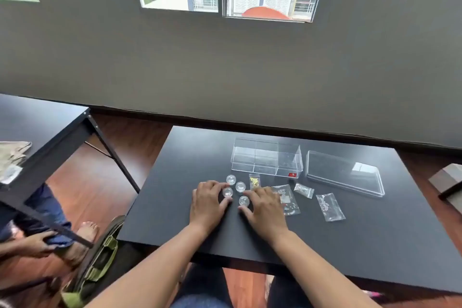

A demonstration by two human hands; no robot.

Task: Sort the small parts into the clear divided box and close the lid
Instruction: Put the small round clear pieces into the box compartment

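The clear divided box [266, 157] stands open on the black table [175, 220], with its clear lid [345, 175] lying flat to its right. Several small clear round jars sit in front of the box, among them one [231, 179] at the back and one [240, 186] beside it. My left hand [208, 204] lies flat with fingers apart, touching a jar [227, 192]. My right hand [265, 207] lies flat next to another jar [244, 200]. Small plastic bags of parts lie to the right: a yellow-filled one [255, 181] and clear ones [304, 190] [330, 207] [288, 201].
A second black table [37, 127] stands at the left with cloth on it. Another person's hand and bare foot [85, 232] are beneath it, beside a green bag [100, 265]. A brown block [447, 180] sits off the table's right edge. A wall rises just behind.
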